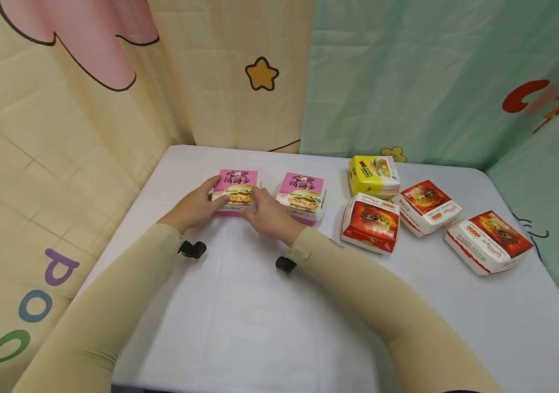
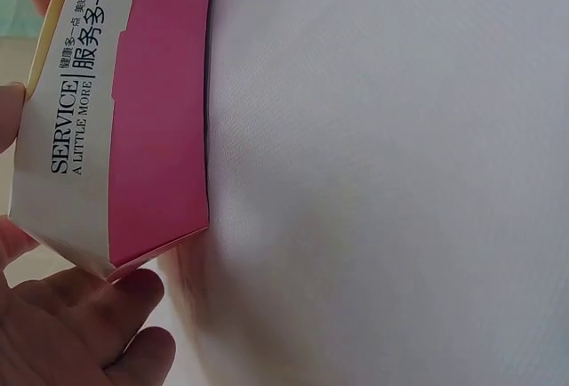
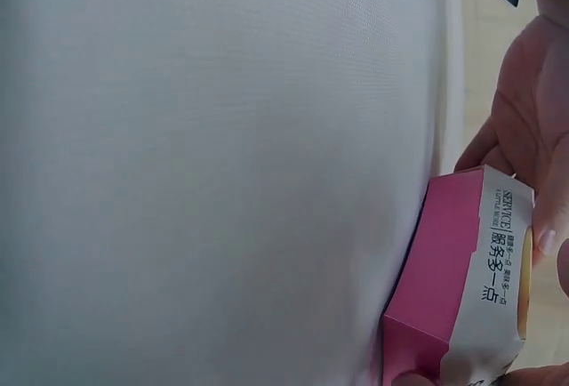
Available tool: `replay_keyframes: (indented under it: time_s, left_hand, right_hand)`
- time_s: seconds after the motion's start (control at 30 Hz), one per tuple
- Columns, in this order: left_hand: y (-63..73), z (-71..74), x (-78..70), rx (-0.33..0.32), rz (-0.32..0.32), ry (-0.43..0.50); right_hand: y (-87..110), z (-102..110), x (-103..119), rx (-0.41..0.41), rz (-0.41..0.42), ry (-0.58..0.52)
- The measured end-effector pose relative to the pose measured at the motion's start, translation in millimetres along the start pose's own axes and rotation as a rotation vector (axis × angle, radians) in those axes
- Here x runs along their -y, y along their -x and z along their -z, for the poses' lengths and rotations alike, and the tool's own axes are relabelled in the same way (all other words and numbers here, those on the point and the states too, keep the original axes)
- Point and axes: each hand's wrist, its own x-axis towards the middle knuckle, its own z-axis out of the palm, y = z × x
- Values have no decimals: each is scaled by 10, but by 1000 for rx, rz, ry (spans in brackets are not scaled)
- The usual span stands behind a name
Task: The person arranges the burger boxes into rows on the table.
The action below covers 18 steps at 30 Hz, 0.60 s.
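Observation:
Both hands are on one pink-and-white burger box (image 1: 235,185) at the back left of the table. My left hand (image 1: 194,207) grips its left side, thumb over the front top edge. From the other side my right hand (image 1: 270,215) holds the right end. In the left wrist view, the pink lower front of the box (image 2: 160,119) sits close over the cloth, and curled left fingers (image 2: 138,297) lie at its corner. The right wrist view shows the same box (image 3: 444,253) between the two hands. A second pink burger box (image 1: 301,194) stands just right of my right hand.
On the right half stand a yellow burger box (image 1: 372,174) and three red-and-white ones: a near box (image 1: 372,222), a middle box (image 1: 426,204) and a far-right box (image 1: 490,240). A white cloth covers the table (image 1: 240,316); printed curtains (image 1: 240,109) hang behind and beside it.

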Motion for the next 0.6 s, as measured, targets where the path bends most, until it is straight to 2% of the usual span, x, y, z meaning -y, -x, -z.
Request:
replay_keyframes:
  time_s: [0.27, 0.6]
  left_hand:
    - [9, -4, 34, -30, -18, 58]
    - [104, -25, 42, -67, -51, 167]
  right_hand:
    - [-31, -56, 19, -34, -12, -4]
    - [29, -76, 26, -44, -2, -15]
